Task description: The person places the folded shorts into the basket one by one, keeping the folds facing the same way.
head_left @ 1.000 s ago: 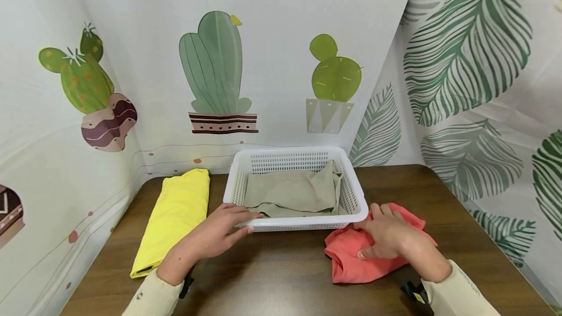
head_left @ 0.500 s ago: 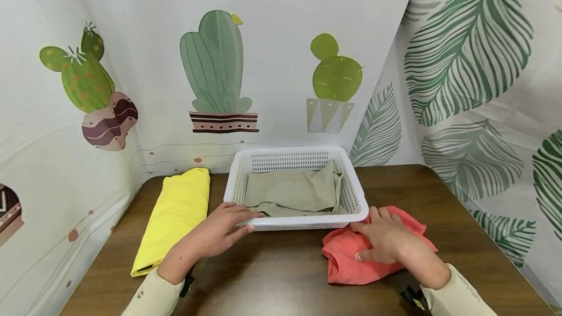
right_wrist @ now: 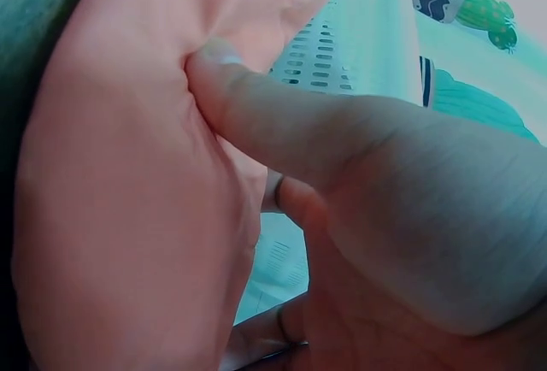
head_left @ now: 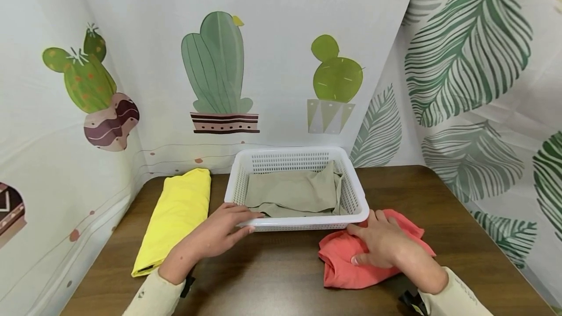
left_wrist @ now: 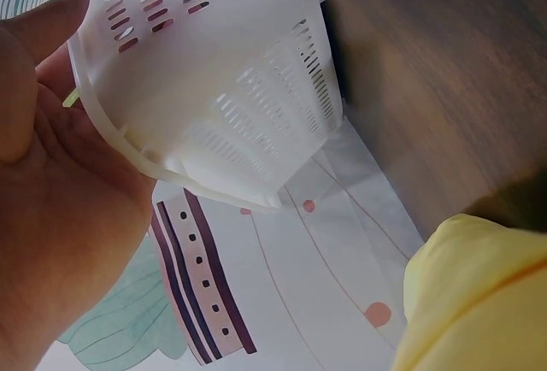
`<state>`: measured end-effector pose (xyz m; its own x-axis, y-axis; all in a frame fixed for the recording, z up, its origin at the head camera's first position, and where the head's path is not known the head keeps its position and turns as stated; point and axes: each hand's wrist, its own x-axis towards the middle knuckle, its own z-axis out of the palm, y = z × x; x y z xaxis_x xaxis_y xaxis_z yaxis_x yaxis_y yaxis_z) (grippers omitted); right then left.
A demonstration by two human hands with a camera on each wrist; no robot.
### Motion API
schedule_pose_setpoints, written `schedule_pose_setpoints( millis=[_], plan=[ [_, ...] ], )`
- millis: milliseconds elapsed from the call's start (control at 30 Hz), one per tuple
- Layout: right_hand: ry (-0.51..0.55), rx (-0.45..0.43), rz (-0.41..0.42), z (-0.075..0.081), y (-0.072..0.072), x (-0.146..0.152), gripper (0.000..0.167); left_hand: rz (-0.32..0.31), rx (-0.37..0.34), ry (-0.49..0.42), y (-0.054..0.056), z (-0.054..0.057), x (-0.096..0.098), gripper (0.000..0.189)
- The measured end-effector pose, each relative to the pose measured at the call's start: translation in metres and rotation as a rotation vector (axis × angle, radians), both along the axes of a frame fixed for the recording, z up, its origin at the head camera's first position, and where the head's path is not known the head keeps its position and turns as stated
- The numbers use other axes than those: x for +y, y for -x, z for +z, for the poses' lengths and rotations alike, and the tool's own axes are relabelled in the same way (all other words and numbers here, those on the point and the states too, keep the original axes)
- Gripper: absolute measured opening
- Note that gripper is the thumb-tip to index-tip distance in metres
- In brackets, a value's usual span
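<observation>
A white plastic basket [head_left: 298,220] stands at the back middle of the table, with a folded grey-green cloth [head_left: 291,191] inside. My left hand [head_left: 219,230] holds its near rim at the left corner, thumb outside and fingers over the edge; the left wrist view shows the thumb [left_wrist: 51,25] against the rim. Right of the basket lies a bunched, folded coral-red cloth [head_left: 342,262]. My right hand [head_left: 382,240] grips this cloth from above. Up close in the right wrist view, the thumb [right_wrist: 231,85] presses into the fabric, with the other fingers partly hidden behind it.
A folded yellow cloth [head_left: 177,213] lies along the left side of the brown wooden table [head_left: 263,277], close to my left forearm. Behind the basket hangs a white curtain [head_left: 281,62] printed with cacti. Another curtain with leaf prints [head_left: 465,48] closes off the right side.
My right hand has shifted slightly left and toward me, and the red cloth has slid the same way. The left hand and the basket stay in place.
</observation>
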<state>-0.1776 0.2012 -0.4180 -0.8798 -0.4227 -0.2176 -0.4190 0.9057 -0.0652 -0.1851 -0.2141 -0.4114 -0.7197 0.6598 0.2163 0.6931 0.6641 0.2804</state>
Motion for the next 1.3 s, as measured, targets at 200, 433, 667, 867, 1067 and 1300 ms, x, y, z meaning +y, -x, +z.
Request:
schedule_pose_setpoints(
  millis=[200, 433, 667, 867, 1067, 1300],
  plan=[
    [0.005, 0.011, 0.0, -0.001, -0.001, 0.0, 0.079, 0.006, -0.008, 0.003, 0.0, -0.001, 0.0, 0.036],
    [0.004, 0.022, -0.015, -0.003, -0.003, -0.004, 0.081, 0.006, -0.005, 0.004, 0.0, -0.002, 0.0, 0.036],
    [0.013, 0.012, -0.03, -0.003, -0.007, -0.012, 0.079, 0.011, -0.007, 0.002, 0.0, -0.001, 0.0, 0.036],
    [0.005, 0.013, -0.027, -0.004, -0.011, -0.019, 0.077, 0.006, -0.001, -0.001, 0.0, -0.002, 0.0, 0.036],
    [0.009, 0.024, -0.029, -0.003, -0.013, -0.024, 0.075, 0.006, 0.003, -0.008, 0.0, -0.001, 0.001, 0.035],
    [0.038, 0.01, -0.043, -0.003, -0.015, -0.03, 0.074, 0.007, 0.003, -0.013, 0.0, 0.0, 0.001, 0.035]
  ],
)
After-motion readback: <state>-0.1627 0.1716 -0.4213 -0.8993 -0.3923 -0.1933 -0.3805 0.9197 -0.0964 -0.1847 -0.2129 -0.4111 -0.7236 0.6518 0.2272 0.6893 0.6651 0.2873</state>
